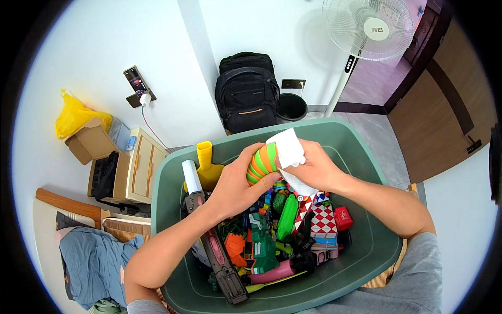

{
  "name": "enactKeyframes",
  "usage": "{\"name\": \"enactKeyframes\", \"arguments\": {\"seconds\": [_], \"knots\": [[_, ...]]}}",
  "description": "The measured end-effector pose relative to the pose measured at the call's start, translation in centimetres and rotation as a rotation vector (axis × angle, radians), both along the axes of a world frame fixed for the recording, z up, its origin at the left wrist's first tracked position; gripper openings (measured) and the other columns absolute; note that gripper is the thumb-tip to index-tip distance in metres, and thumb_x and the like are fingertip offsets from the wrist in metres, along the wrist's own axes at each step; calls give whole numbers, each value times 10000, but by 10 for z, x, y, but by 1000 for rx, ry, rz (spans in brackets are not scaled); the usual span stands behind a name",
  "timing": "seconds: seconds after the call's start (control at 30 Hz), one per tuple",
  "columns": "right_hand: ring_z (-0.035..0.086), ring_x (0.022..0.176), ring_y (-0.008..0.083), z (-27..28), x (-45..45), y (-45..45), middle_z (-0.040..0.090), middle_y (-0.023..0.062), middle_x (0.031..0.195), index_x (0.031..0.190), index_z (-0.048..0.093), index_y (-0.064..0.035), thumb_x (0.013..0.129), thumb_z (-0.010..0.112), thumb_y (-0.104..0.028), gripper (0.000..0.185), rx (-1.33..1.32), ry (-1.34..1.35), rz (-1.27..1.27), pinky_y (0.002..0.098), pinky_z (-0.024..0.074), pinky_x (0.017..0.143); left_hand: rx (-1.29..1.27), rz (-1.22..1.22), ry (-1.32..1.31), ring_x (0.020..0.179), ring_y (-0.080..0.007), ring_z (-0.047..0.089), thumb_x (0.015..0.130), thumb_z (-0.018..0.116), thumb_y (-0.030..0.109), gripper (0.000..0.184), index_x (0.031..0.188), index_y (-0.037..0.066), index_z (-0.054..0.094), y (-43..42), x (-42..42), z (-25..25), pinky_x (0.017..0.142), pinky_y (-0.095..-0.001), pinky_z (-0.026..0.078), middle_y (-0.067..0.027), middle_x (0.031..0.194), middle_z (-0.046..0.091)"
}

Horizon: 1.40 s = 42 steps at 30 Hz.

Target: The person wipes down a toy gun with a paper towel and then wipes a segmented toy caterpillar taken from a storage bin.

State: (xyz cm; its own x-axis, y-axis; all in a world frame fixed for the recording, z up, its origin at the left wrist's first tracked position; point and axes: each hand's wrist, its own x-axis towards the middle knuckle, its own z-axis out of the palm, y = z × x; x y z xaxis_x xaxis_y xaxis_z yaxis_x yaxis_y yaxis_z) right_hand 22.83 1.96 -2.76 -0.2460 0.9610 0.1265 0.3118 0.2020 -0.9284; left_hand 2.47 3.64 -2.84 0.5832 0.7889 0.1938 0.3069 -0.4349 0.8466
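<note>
My left hand [235, 180] is closed around a toy with orange and green stripes [263, 162], whose lower end is hidden by the fingers. Pinched in my right hand [318, 166] is a crumpled white tissue [287, 148], pressed against the toy's right side. Both hands are over a large green plastic tub [358, 144] filled with toys. Below them lie a bright green piece [287, 217], a red-and-white checked piece [323, 220] and dark green plastic parts [262, 251]. A long dark toy [222, 261] leans along the tub's left side under my left forearm.
A yellow plastic piece [205, 157] stands inside the tub's back left. Beyond the tub are a black backpack [248, 94], a black bin [292, 107] and a standing fan [368, 29]. Leftward are a drawer cabinet [144, 167], an open cardboard box [91, 141] and blue cloth [99, 261].
</note>
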Motion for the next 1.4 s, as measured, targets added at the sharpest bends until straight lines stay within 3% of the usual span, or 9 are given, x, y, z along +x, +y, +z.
{"name": "enactKeyframes", "arguments": {"seconds": [0.23,0.3,0.47,0.6,0.73,0.8,0.9,1.1,1.4], "knots": [[663,714,199,3,4,-1,666,155,795,981,619,39,821,595,-115,223,-103,-70,-23,334,507,626,-60,4,38,886,-334,664,891,607,400,595,1286,1,409,0,-1,-6,777,-373,508,-210,955,653],[665,711,207,6,3,-1,665,158,794,979,623,33,816,596,-113,220,-56,-68,-31,335,508,623,-139,-14,73,819,-288,667,900,566,469,628,1290,-4,425,0,-2,-10,748,-345,512,-173,909,657],[672,713,234,5,3,2,674,151,813,997,634,7,788,627,-106,237,55,-94,-73,333,517,640,-408,-47,33,804,-181,617,929,512,481,608,1292,-1,437,0,-1,-11,739,-303,492,-120,947,630],[674,799,230,5,0,1,672,138,895,1010,644,-12,739,695,-103,290,113,-52,-129,323,522,709,-645,-118,52,884,-136,579,968,442,464,557,1275,-1,450,-2,-1,3,781,-284,466,-100,1055,596],[659,904,202,1,1,3,664,117,972,1029,653,-31,726,725,-94,318,84,-28,-124,314,512,770,-722,-131,-23,908,-122,563,983,407,459,530,1227,-8,468,-1,-3,-5,798,-267,459,-83,1049,594],[655,911,190,6,-1,1,665,109,979,1046,649,-37,730,723,-84,328,88,-22,-95,311,509,780,-709,-73,-99,688,-126,577,989,368,463,455,1134,46,482,-1,-1,-2,622,-242,459,-52,920,569],[648,919,169,6,-5,-1,667,96,990,1075,640,-48,739,719,-67,346,90,21,-26,306,505,795,-742,-55,-158,657,-128,576,990,352,457,437,1082,50,482,0,0,-2,601,-247,452,-52,875,563],[651,894,175,0,-4,-3,668,106,977,1087,618,-34,777,658,-51,313,44,59,82,310,507,779,-853,-48,-236,722,-90,577,984,428,424,447,1090,7,550,-4,1,3,624,-232,483,-44,888,586],[660,828,245,-4,0,-2,660,155,917,1048,611,-1,815,568,-82,251,-9,-21,63,343,504,724,-896,-61,-227,668,-113,609,964,477,393,411,1065,3,558,-4,0,-4,594,-249,502,-44,843,597]]}}
